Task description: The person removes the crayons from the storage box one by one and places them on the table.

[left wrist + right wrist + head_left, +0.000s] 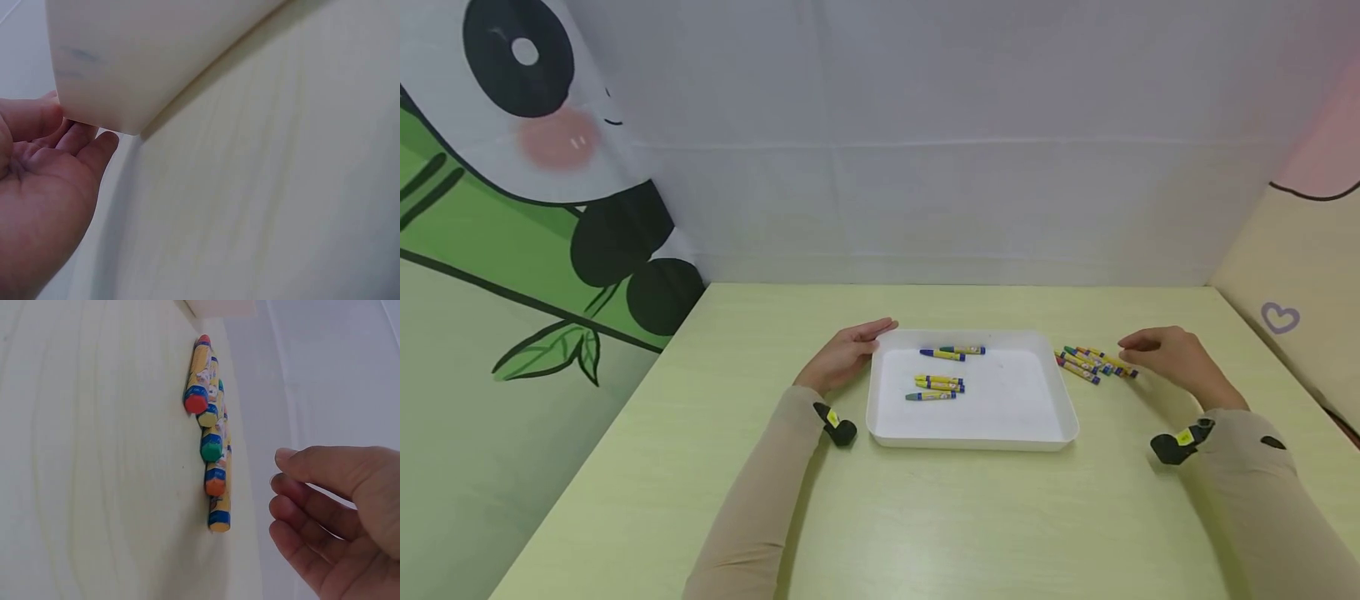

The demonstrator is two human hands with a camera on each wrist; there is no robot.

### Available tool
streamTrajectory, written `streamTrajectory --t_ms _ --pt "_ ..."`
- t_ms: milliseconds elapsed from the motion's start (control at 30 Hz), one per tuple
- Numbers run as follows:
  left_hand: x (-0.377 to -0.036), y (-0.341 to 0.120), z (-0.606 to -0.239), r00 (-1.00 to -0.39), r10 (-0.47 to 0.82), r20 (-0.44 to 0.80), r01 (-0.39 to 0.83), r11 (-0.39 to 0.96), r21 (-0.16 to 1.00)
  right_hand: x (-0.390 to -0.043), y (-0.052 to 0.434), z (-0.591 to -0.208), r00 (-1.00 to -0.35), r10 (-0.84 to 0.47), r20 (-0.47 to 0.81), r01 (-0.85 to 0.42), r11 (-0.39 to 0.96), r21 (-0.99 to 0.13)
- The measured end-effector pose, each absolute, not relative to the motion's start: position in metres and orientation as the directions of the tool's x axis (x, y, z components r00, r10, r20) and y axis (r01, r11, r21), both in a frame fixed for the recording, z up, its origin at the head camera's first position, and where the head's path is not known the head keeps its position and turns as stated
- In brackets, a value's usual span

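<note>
Backdrop: a printed panda-and-bamboo wall cloth [542,192] hangs at the far left, with plain white cloth behind the tabletop.
Tabletop: the pale yellow-green wooden tabletop [925,517] carries everything.
Left hand: the left hand [844,354] lies flat, its fingers [874,327] straight and resting against the tray's far left corner; it grips nothing. From the left wrist view the fingertips seem to touch the tray's outer wall, though that view is too close to be sure.
Tray: the shallow white plastic rectangular tray [1037,442] sits mid-table between the two hands.
Tray contents: five yellow-wrapped wax crayons lie inside, two near the far rim [953,352] and three bunched near the middle [937,386].
Loose crayons: a small heap of yellow-wrapped wax crayons [1092,363] lies on the tabletop just right of the tray, side by side; red, green and orange ends show in the right wrist view [211,450].
Right hand: the right hand [1168,354] hovers just beside the heap, its fingers [312,465] loosely curled, holding nothing, apart from the crayons.
In the way: nothing lies between that hand and the heap.
</note>
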State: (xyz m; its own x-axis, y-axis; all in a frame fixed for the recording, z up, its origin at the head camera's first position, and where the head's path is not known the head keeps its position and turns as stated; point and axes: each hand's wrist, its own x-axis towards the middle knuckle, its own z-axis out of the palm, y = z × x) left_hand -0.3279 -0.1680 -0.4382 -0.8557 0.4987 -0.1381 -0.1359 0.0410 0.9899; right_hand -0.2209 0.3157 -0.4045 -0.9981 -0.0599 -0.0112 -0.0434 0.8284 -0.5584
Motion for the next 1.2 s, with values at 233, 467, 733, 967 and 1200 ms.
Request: streamTrajectory --t_ms 233,467,733,967,1200 --pt "-0.327 -0.168 -0.436 -0.855 0.498 -0.145 -0.136 0.054 0.989 -0.225 0.301 -0.392 -0.997 -0.082 0.009 -0.072 0.819 -0.569" --pt "-0.326 -0.167 -0.435 -0.858 0.492 -0.15 -0.14 0.058 0.988 -0.232 0.285 -0.38 -0.994 -0.111 0.008 -0.094 0.8 -0.592" --pt "-0.326 -0.166 -0.436 -0.858 0.493 -0.146 -0.14 0.049 0.989 -0.239 0.265 -0.369 -0.988 -0.154 -0.016 -0.109 0.761 -0.64" --pt "-0.324 -0.169 -0.436 -0.848 0.512 -0.139 -0.138 0.04 0.99 -0.243 0.242 -0.362 -0.982 -0.189 -0.021 -0.13 0.748 -0.651" --pt "-0.319 -0.174 -0.435 -0.838 0.529 -0.137 -0.14 0.034 0.99 -0.241 0.217 -0.362 -0.979 -0.2 -0.024 -0.135 0.737 -0.662"
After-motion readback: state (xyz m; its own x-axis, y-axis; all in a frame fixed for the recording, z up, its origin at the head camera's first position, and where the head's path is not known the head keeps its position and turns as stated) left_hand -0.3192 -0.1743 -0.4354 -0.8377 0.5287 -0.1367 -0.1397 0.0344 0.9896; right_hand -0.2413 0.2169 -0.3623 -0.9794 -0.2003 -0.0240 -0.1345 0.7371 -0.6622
